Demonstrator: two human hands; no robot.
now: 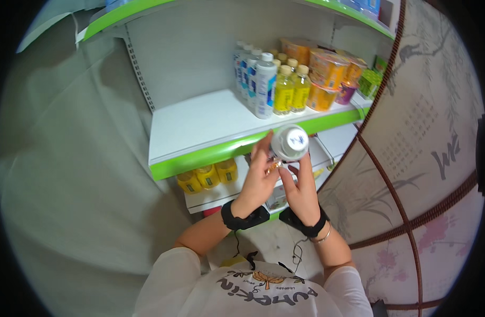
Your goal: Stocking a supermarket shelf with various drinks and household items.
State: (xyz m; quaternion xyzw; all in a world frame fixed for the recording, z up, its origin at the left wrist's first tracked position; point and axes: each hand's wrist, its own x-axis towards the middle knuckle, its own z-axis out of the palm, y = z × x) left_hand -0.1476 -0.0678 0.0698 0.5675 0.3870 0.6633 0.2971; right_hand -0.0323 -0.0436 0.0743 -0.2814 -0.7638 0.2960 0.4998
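Between my two hands is a bottle with a white cap (290, 142), seen from above with its cap towards me. My left hand (260, 170) grips its left side, fingers reaching up along it. My right hand (299, 182) supports it from the right, with the thumb in front. Most of the bottle's body is hidden beneath the cap and shoulder. Just beyond it, on the white shelf (199, 123) with a green front strip, stands a row of white bottles (265, 87) with blue labels. Yellow-labelled drink bottles (284, 93) stand right beside them.
Orange instant noodle tubs (327, 69) are stacked on the shelf's right, with a green package (370, 83) past them. Yellow bottles (207, 176) sit on the lower shelf. A folding screen (416, 158) borders the right, a grey cloth (80, 166) the left. An upper shelf edge (123, 18) overhangs.
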